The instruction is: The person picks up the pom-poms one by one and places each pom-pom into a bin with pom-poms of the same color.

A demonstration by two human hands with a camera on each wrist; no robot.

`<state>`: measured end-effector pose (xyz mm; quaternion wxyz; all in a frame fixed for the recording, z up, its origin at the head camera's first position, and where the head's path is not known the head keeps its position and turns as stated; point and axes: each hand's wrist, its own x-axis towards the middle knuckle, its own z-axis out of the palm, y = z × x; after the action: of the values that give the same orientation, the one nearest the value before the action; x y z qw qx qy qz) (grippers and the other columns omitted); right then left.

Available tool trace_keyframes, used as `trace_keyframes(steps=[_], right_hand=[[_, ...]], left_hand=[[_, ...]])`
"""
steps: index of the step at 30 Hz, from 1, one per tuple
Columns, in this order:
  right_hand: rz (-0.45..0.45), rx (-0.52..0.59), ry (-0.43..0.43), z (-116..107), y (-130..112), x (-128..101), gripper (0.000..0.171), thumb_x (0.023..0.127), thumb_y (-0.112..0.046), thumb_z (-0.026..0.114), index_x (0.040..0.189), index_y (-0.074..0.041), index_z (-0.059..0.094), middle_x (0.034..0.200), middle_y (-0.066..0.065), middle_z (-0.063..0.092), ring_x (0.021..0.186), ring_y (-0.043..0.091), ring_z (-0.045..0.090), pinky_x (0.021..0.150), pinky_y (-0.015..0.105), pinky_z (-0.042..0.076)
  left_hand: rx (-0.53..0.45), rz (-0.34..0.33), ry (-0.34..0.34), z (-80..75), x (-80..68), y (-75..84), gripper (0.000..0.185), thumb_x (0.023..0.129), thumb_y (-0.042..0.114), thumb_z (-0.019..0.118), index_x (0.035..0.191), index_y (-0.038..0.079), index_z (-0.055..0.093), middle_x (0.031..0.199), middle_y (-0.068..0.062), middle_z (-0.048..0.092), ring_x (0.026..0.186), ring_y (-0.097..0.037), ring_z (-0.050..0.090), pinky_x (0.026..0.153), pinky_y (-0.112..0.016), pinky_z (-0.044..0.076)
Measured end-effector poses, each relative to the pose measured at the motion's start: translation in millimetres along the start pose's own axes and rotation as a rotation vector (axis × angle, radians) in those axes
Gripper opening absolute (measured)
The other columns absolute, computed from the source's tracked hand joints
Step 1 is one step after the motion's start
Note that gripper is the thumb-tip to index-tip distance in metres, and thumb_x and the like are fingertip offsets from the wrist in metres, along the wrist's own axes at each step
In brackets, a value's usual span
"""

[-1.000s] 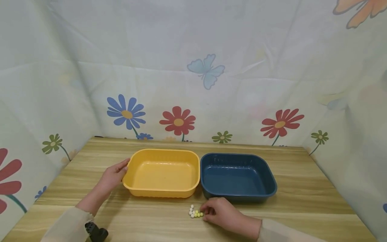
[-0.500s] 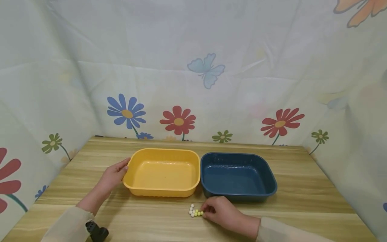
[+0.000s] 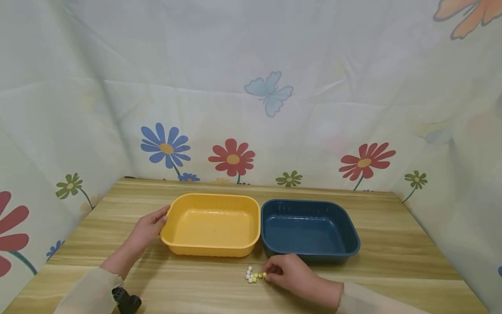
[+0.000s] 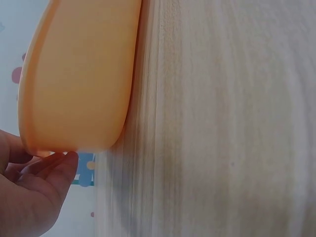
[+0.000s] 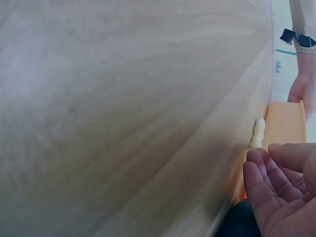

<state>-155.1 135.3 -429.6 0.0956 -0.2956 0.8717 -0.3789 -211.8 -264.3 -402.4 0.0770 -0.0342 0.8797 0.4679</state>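
Note:
Several small white balls (image 3: 249,272) and pale yellow balls (image 3: 256,275) lie clustered on the table in front of the two basins. My right hand (image 3: 288,274) pinches the rightmost yellow ball (image 3: 264,274) between thumb and index finger, low over the wood. In the right wrist view the fingertips of that hand (image 5: 281,182) come together at the end of the ball row (image 5: 257,132). Over on the left, my left hand (image 3: 147,227) grips the left rim of the yellow basin (image 3: 211,251), thumb and fingers at its edge in the left wrist view.
A dark blue basin (image 3: 310,257) stands against the right side of the yellow one, just behind my right hand. Both rest on a wood-grain table (image 3: 196,288). Flower-printed cloth (image 3: 204,109) walls the table at back and sides. A black device (image 3: 125,301) sits at my left wrist.
The rightmost yellow balls have shifted slightly away from me and to the right, along with my right fingertips. My left hand keeps its place on the yellow basin.

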Motion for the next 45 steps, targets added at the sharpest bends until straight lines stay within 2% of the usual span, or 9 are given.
trace_keyframes(steps=[9, 18, 21, 27, 30, 38, 45], right_hand=[[0.032, 0.053, -0.017, -12.7, -9.0, -1.8, 0.007, 0.089, -0.010, 0.077, 0.095, -0.006, 0.076, 0.083, 0.003, 0.076, 0.071, -0.010, 0.057, 0.062, 0.014, 0.051], [0.085, 0.196, -0.085, -34.5, -25.6, 1.7, 0.008, 0.091, -0.004, 0.073, 0.098, 0.000, 0.075, 0.087, 0.016, 0.077, 0.071, -0.003, 0.064, 0.065, 0.014, 0.054], [0.091, 0.211, -0.093, -43.5, -30.2, 4.2, 0.009, 0.092, -0.006, 0.073, 0.099, 0.000, 0.075, 0.089, 0.016, 0.077, 0.072, 0.000, 0.065, 0.067, 0.014, 0.055], [0.114, 0.248, -0.100, -60.3, -39.9, 9.3, 0.013, 0.094, -0.008, 0.073, 0.101, 0.002, 0.074, 0.092, 0.020, 0.076, 0.075, 0.009, 0.069, 0.072, 0.028, 0.064], [0.127, 0.250, -0.091, -69.3, -42.9, 12.2, 0.014, 0.094, -0.009, 0.072, 0.103, 0.003, 0.074, 0.094, 0.022, 0.076, 0.076, 0.010, 0.071, 0.074, 0.033, 0.065], [0.158, 0.227, -0.065, -98.6, -47.3, 21.2, 0.020, 0.096, -0.012, 0.071, 0.108, 0.003, 0.074, 0.098, 0.020, 0.078, 0.082, 0.016, 0.075, 0.080, 0.031, 0.066], [0.168, 0.214, -0.102, -122.0, -46.6, 28.4, 0.023, 0.097, -0.013, 0.070, 0.111, 0.005, 0.073, 0.105, 0.025, 0.077, 0.089, 0.029, 0.077, 0.085, 0.038, 0.066]], left_hand=[[-0.018, 0.015, -0.004, 0.4, -1.6, 0.1, 0.053, 0.113, 0.014, 0.032, 0.160, -0.004, 0.017, 0.166, -0.029, 0.017, 0.155, -0.048, 0.020, 0.124, -0.058, 0.031], [-0.049, 0.019, 0.011, 2.2, 0.3, -1.8, 0.053, 0.112, 0.012, 0.032, 0.160, -0.004, 0.018, 0.167, -0.026, 0.016, 0.157, -0.046, 0.015, 0.127, -0.058, 0.024], [-0.056, 0.015, 0.011, 2.3, 0.3, -1.8, 0.053, 0.112, 0.013, 0.032, 0.161, -0.003, 0.017, 0.168, -0.026, 0.015, 0.157, -0.046, 0.015, 0.128, -0.058, 0.023], [-0.085, 0.021, -0.007, 2.3, -1.9, -1.4, 0.053, 0.113, 0.013, 0.031, 0.161, -0.003, 0.015, 0.168, -0.026, 0.013, 0.157, -0.046, 0.014, 0.127, -0.057, 0.025], [-0.101, 0.021, -0.017, 2.6, -2.9, -0.8, 0.053, 0.113, 0.013, 0.029, 0.161, -0.003, 0.014, 0.169, -0.026, 0.012, 0.157, -0.046, 0.014, 0.127, -0.056, 0.026], [-0.112, 0.008, -0.011, 4.3, -3.0, -0.1, 0.053, 0.113, 0.014, 0.029, 0.162, -0.001, 0.014, 0.169, -0.025, 0.012, 0.158, -0.045, 0.014, 0.127, -0.056, 0.026], [-0.158, -0.005, 0.021, 7.8, -4.1, 0.0, 0.053, 0.113, 0.013, 0.031, 0.161, -0.002, 0.015, 0.170, -0.022, 0.012, 0.158, -0.043, 0.013, 0.128, -0.053, 0.025]])
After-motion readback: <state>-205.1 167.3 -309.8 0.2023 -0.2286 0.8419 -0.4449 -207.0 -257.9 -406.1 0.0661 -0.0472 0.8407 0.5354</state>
